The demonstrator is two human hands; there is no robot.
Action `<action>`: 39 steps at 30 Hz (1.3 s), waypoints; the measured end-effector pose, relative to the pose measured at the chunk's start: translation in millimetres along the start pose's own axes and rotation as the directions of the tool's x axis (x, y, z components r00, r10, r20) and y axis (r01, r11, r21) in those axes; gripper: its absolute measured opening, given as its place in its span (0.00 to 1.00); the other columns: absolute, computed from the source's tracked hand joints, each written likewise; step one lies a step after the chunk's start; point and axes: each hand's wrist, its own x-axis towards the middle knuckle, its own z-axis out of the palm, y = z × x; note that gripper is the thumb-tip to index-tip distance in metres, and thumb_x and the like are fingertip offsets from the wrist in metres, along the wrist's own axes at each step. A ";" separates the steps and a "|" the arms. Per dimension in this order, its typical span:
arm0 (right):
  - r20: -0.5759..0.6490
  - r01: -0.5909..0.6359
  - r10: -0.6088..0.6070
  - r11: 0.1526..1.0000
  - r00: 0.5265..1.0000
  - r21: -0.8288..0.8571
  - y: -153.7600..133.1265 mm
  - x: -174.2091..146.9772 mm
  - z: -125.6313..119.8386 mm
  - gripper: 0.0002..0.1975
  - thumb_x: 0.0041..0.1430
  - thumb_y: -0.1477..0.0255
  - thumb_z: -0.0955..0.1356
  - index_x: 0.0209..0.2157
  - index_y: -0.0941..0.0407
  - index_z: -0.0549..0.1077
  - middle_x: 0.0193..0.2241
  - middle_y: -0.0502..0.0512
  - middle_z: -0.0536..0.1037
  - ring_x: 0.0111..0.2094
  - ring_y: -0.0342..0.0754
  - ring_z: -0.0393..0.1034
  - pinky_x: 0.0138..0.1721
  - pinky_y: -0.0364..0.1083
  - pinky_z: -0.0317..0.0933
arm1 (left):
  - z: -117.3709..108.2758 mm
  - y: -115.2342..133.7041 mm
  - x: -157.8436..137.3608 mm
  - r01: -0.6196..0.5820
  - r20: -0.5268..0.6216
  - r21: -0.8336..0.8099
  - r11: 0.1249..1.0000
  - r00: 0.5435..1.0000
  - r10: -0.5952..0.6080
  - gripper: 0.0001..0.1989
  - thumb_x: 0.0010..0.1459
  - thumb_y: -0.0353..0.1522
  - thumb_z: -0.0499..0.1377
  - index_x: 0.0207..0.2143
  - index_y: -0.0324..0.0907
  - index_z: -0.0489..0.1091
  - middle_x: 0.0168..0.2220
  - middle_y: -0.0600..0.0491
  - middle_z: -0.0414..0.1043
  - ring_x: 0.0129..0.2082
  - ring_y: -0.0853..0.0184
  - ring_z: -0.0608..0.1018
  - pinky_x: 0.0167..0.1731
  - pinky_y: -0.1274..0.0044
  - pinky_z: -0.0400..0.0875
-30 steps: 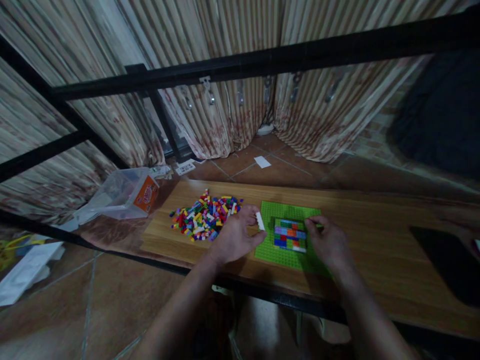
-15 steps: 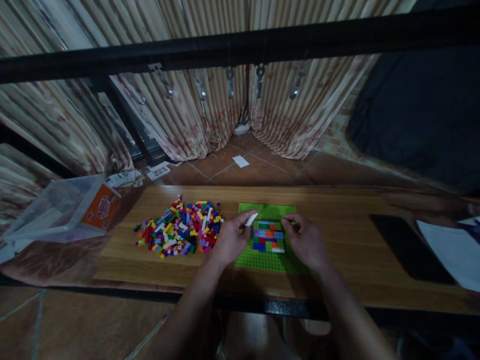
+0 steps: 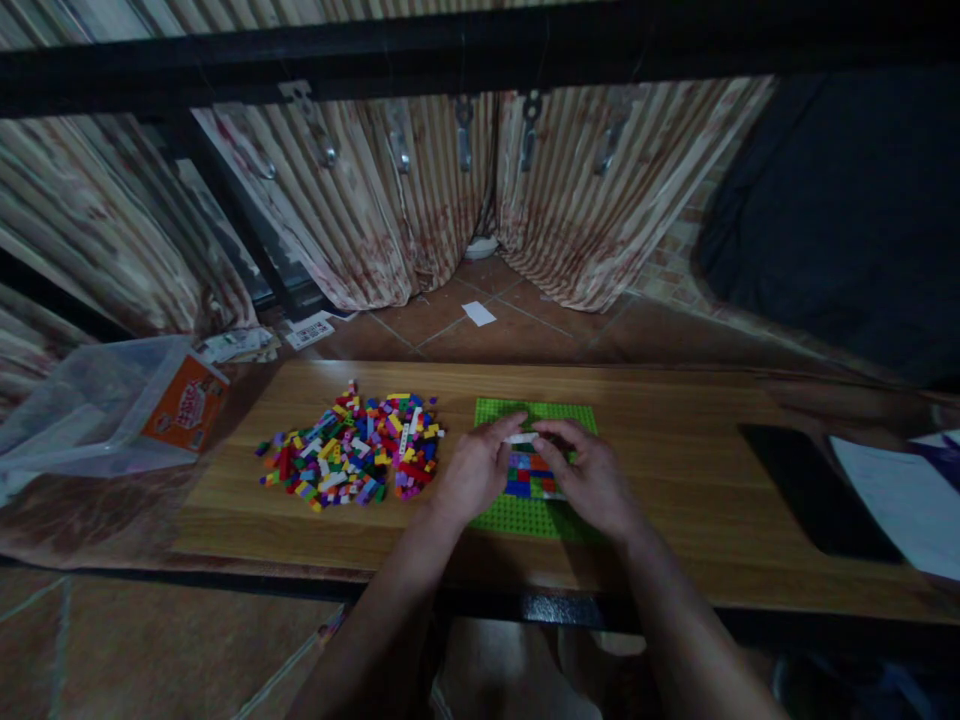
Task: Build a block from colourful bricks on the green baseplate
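Head view: the left hand (image 3: 478,472) had a white brick (image 3: 520,438) pinched at its left end, thumb and fingertips nearly together with just the brick's thickness between. The right hand (image 3: 596,485) had its thumb and index finger partly curled, a small gap between, tips at the brick's right end; whether they gripped it or only brushed it, could not tell. The brick sat between both sets of fingertips, roughly crosswise, over the far part of a multicoloured brick panel (image 3: 529,475). That panel lay just below and nearer the person than the fingertips, partly covered by both hands, on a green studded baseplate (image 3: 510,518) that stuck out beyond the fingers and toward the wrists. Loose brick pile (image 3: 337,460) was to the left of the left fingers, apart from them, on the wooden tabletop (image 3: 675,420). For clean handling, the brick probably wanted a light hold at both ends, kept level, studs lined up by eye before any pressure, then an even push along its length. Likely slips: one end tilting, or knuckles hiding the stud rows; fingertips on the short ends would have left the view clearer.
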 end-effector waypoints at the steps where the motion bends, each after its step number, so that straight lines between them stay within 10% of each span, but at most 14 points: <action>1: 0.018 0.008 -0.008 1.000 1.000 0.008 0.1 -0.2 0.5 0.13 0.63 0.63 0.64 0.42 0.53 0.75 0.39 0.55 0.78 0.40 0.49 0.73 0.43 0.48 0.64 | 0.1 1.6 0.6 -0.004 0.001 0.009 1.000 1.000 0.004 0.21 0.61 0.24 0.52 0.56 0.43 0.67 0.52 0.51 0.75 0.50 0.67 0.78 0.55 0.73 0.71; 21: -0.077 -0.094 0.084 0.987 0.993 -0.133 11.9 1.2 -3.7 0.12 0.61 0.65 0.63 0.38 0.54 0.77 0.39 0.57 0.80 0.41 0.51 0.74 0.46 0.51 0.64 | 2.6 -9.1 5.9 0.293 -0.032 -0.019 0.956 0.955 -0.294 0.17 0.59 0.25 0.53 0.48 0.42 0.73 0.44 0.51 0.79 0.45 0.65 0.80 0.52 0.72 0.72; 39: -0.066 -0.075 0.072 0.996 0.995 -0.049 25.2 10.2 11.7 0.09 0.58 0.66 0.66 0.35 0.52 0.78 0.37 0.55 0.77 0.42 0.51 0.70 0.48 0.52 0.62 | 3.5 -10.3 6.6 0.307 -0.018 -0.114 0.945 0.950 -0.311 0.16 0.58 0.24 0.53 0.45 0.43 0.74 0.44 0.52 0.79 0.45 0.66 0.80 0.53 0.72 0.70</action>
